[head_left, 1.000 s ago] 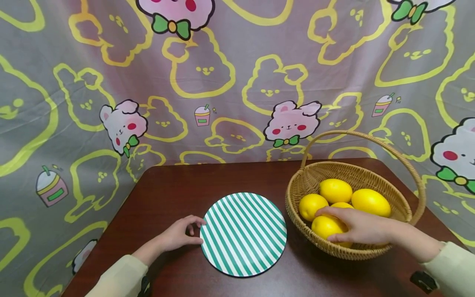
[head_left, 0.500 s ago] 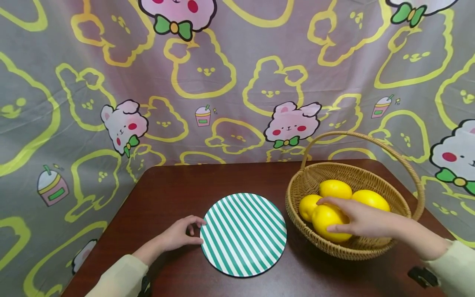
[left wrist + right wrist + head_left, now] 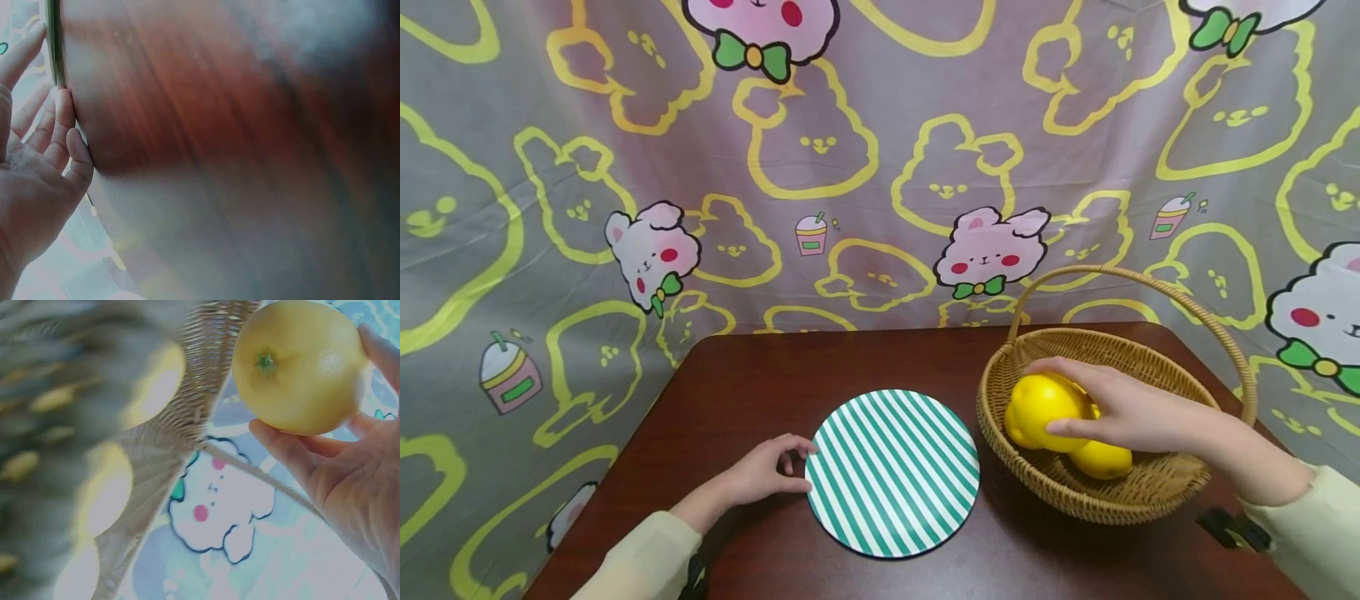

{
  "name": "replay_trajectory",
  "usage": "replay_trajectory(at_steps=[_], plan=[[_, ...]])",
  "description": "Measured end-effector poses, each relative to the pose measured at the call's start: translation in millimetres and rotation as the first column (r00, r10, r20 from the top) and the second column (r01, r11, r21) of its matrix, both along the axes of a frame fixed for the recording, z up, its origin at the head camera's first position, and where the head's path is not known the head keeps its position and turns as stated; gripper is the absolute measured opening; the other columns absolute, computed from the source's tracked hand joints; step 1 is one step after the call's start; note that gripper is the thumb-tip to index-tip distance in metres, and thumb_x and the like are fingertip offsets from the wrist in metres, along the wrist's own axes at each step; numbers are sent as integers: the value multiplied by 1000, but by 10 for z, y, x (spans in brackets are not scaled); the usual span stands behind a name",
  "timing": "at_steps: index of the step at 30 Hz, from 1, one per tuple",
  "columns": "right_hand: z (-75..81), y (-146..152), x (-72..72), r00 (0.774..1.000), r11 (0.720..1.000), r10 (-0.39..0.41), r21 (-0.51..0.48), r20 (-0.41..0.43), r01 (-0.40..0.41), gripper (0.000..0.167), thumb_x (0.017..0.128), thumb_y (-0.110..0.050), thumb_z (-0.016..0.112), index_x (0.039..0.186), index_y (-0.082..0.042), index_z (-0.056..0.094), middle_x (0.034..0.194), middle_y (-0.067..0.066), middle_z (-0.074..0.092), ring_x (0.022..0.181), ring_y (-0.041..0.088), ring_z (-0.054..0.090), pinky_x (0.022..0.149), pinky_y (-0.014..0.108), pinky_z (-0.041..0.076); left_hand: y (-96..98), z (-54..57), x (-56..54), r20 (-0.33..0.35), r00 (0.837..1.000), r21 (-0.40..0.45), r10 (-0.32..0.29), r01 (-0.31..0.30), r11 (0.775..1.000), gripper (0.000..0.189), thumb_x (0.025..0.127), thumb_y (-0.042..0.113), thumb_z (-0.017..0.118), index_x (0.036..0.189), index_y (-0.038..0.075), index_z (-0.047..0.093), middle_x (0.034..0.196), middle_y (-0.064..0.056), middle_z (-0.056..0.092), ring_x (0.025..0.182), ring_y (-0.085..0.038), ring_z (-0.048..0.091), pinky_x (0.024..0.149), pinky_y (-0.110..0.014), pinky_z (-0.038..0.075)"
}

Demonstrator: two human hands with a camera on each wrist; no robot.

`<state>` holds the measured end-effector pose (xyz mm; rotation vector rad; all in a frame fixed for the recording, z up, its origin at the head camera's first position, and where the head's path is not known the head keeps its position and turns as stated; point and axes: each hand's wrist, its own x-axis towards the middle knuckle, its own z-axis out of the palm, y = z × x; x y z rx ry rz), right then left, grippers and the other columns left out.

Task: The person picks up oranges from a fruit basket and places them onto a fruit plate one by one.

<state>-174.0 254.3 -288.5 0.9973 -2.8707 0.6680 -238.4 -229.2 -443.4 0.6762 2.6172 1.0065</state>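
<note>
Presently, the right hand [image 3: 1123,410] is gripping a lemon [image 3: 1047,410] over the basket [image 3: 1167,482] beneath it; the left hand [image 3: 767,472], thumb and fingers apart, is touching the striped mat [image 3: 892,472] beside it.

The left sleeve [image 3: 643,554] and the right sleeve [image 3: 1303,529] are plain, pale cream with a greenish tint, roomy, softly creased, and end near the wrists. A small black piece [image 3: 1228,529] juts from under the right cuff; a dark piece [image 3: 695,575] shows beside the left one, its details too small to tell. The hands are bare, with slim fingers.
</note>
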Motion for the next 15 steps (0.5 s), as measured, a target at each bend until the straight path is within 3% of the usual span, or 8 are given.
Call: replay_trajectory(at_steps=[7, 15], plan=[[8, -231, -57, 999, 999, 34, -23, 9, -33, 61, 88, -50, 67, 137, -19, 46, 116, -4, 56, 88, 13, 52, 75, 33, 46, 3, -9, -4, -8, 1000, -5, 1, -1, 1000, 49, 80, 30, 81, 121, 13, 61, 103, 0, 54, 83, -17, 51, 70, -28, 43], [-30, -447, -62, 995, 995, 91, -51, 45, -89, 64, 88, -52, 64, 138, -18, 44, 128, 1, 55, 97, 14, 54, 81, 36, 48, 0, -10, 2, -1, 1000, -10, 11, -11, 1000, 50, 79, 31, 82, 121, 14, 62, 103, 1, 54, 83, -18, 51, 68, -28, 43]])
